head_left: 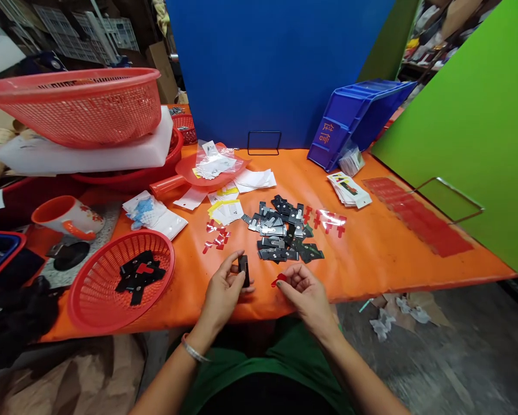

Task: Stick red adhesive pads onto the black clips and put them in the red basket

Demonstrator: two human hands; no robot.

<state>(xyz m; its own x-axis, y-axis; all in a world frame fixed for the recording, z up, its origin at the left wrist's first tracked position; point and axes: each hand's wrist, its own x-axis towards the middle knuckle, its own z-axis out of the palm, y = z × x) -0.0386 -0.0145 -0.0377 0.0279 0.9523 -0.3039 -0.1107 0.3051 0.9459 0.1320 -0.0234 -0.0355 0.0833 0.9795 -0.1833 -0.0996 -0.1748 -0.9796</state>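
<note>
Near the table's front edge, my left hand (226, 285) grips a small black flat piece (244, 270) upright between thumb and fingers. To its right, my right hand (306, 291) pinches a small red piece (279, 279) between thumb and forefinger. Beyond both hands lies a pile of black and metallic flat pieces (273, 229). Thin red cut pieces (218, 236) are scattered left of the pile, and more red pieces (328, 221) lie right of it. A red mesh basket (83, 288) at the left holds several black pieces with a red one on top.
White and yellow cards (226, 210) and a red scoop (167, 185) lie behind the scattered pieces. An orange and white mug (71, 216) stands at the left, near stacked baskets (103, 109). A blue crate (339, 124) leans at the back right, near printed cards (349, 190).
</note>
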